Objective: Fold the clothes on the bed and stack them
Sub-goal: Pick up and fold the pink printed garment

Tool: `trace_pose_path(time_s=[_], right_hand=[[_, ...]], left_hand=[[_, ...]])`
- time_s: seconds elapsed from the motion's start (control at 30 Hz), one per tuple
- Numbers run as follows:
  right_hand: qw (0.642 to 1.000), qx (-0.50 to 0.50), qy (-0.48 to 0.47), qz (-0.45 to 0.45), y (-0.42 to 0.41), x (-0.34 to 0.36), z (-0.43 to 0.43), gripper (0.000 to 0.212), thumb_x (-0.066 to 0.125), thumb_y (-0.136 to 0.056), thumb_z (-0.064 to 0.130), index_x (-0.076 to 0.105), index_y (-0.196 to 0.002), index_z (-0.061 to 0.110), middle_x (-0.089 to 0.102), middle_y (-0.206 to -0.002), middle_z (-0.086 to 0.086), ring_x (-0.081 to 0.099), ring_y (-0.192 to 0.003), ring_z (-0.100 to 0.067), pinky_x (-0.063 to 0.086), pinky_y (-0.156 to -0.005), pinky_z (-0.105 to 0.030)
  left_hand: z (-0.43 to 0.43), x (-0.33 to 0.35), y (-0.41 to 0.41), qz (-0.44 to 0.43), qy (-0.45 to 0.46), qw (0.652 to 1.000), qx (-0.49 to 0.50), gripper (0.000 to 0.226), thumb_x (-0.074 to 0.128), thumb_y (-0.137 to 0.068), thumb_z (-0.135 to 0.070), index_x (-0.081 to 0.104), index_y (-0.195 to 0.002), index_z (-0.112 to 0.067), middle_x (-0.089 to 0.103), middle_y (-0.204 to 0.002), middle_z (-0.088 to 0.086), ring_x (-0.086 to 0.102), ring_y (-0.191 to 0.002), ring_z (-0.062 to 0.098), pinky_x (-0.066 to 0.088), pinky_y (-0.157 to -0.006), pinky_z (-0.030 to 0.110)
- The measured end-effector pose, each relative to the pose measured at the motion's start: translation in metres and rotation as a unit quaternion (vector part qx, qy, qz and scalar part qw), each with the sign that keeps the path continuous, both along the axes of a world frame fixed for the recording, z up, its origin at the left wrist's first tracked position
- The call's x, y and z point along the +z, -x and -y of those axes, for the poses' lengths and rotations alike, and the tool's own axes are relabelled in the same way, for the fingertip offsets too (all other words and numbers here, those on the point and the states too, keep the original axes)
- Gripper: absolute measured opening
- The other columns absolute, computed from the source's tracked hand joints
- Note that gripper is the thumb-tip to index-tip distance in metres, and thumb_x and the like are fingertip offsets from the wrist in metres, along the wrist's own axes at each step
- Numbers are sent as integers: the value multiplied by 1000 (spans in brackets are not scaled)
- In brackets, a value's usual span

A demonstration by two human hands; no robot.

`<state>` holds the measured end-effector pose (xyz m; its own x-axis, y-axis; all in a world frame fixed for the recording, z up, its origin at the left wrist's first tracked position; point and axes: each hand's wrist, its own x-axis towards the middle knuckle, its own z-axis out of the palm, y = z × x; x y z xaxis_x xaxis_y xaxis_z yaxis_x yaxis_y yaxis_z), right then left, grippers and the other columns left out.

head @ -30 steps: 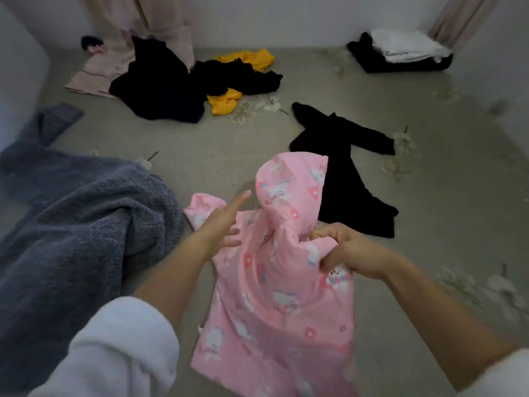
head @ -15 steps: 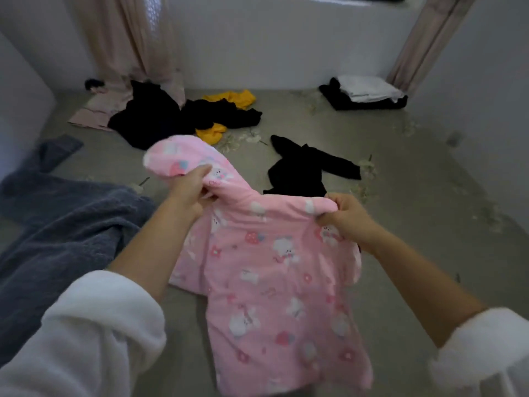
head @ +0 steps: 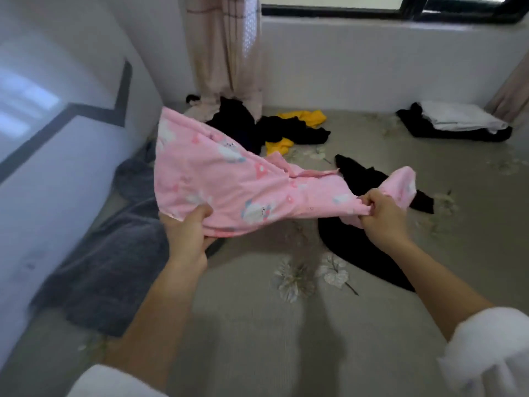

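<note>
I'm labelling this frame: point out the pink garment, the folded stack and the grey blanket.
pink garment (head: 229, 179), head view, mid cloth.
folded stack (head: 458, 120), head view, white top layer.
grey blanket (head: 114, 267), head view, bunched middle.

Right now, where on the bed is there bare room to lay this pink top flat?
Bare sheet lies just in front, between the grey blanket on the left and the black garment on the right. Another free patch runs along the right side, short of the folded stack. The far middle is crowded with the black and yellow heap.
</note>
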<state>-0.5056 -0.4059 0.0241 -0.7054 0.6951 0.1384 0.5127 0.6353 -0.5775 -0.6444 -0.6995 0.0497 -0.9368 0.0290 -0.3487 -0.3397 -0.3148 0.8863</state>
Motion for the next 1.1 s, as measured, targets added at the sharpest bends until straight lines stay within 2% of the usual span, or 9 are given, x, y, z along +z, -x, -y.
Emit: trace_pose_path(time_s=[0.1, 0.27, 0.4, 0.5, 0.63, 0.77, 0.87, 0.97, 1.1], right_hand=[[994, 17, 4, 110, -13, -63, 18, 22, 57, -77, 2, 58, -97, 11, 61, -103, -14, 53, -104, -37, 41, -89, -44], [966, 68, 8, 251, -43, -160, 66, 24, 53, -78, 3, 57, -100, 13, 57, -106, -12, 43, -114, -32, 33, -86, -42], [937, 94, -8, 335, -69, -201, 77, 24, 57, -80, 10, 55, -104, 13, 55, -115, -8, 39, -118, -29, 34, -89, -44], [931, 100, -44, 350, -82, -217, 77, 29, 59, -78, 9, 52, -105, 13, 54, -117, -7, 39, -117, -27, 32, -89, -41], [917, 137, -120, 356, -97, -239, 87, 43, 60, -76, 11, 44, -116, 15, 53, -121, -5, 41, -118, -26, 30, -91, -40], [865, 193, -221, 406, -115, -257, 87, 49, 51, -85, 12, 38, -132, 20, 45, -134, 0, 39, -123, -22, 29, -92, -40], [832, 217, -274, 431, -131, -257, 62, 45, 44, -92, 15, 39, -136, 19, 45, -136, -1, 38, -125, -23, 25, -94, -43], [813, 173, -255, 494, -157, -253, 44, 39, 48, -90, 17, 46, -129, 21, 51, -129, 1, 38, -125, -22, 26, -100, -46], [839, 72, 24, 538, -188, -272, 51, 38, 47, -93, 24, 48, -130, 18, 47, -136, -9, 39, -130, -29, 33, -107, -49]], left_hand=[[34, -81, -41, 19, 217, 975, -47, 55, 66, -74, 0, 52, -123, -19, 62, -119, 5, 61, -104, 27, 55, -85, 46], [75, -183, -101, 194, 390, 860, -266, 16, 65, -80, -17, 59, -95, -14, 63, -83, 8, 58, -65, 19, 47, -57, 26], [90, -234, -114, 176, 489, 814, -259, 75, 68, -73, -29, 40, -138, -5, 49, -135, 16, 50, -120, 30, 45, -95, 37], [74, -252, -109, 6, 560, 765, -318, 101, 68, -78, -38, 2, -152, -21, -3, -159, 13, -2, -146, 31, 6, -117, 45], [40, -279, -106, -225, 572, 589, -524, 104, 65, -71, -58, -7, -146, -47, -12, -159, 2, -18, -144, 31, -6, -115, 56], [25, -308, -117, -288, 665, 346, -597, 84, 58, -87, -40, 1, -149, -44, 29, -151, 13, 26, -137, 41, 8, -113, 57], [23, -322, -125, -255, 619, 365, -647, 54, 43, -97, -22, 28, -146, -40, 46, -143, 2, 47, -126, 26, 34, -105, 41], [22, -319, -159, -175, 466, 423, -757, 60, 51, -93, -24, 28, -147, -34, 39, -149, 2, 39, -133, 24, 33, -108, 34], [24, -307, -204, -103, 390, 478, -780, 66, 57, -88, -44, 28, -147, -34, 38, -149, -1, 43, -128, 20, 33, -103, 28]])
